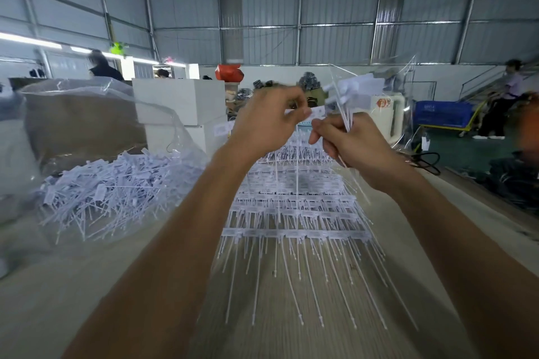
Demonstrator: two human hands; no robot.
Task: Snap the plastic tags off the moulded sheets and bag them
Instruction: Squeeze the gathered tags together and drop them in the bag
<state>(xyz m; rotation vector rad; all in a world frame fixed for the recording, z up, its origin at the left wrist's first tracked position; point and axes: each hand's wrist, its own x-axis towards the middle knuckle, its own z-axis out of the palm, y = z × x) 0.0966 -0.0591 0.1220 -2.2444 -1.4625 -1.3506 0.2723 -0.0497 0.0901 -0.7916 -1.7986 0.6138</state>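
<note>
A stack of white moulded tag sheets (294, 213) lies on the wooden table, its thin tails fanning toward me. Both hands are raised above its far end. My right hand (354, 146) grips a bundle of snapped-off tags (353, 90), label heads sticking up and tails hanging below the fist. My left hand (268, 119) pinches one white tag (316, 111) right beside the bundle. A heap of loose tags (110, 186) fills an open clear plastic bag (87, 90) at the left.
White boxes (180, 102) stand behind the bag. A black cable (425, 160) lies at the table's right edge. People, a blue crate (443, 112) on a trolley and a staircase are far back.
</note>
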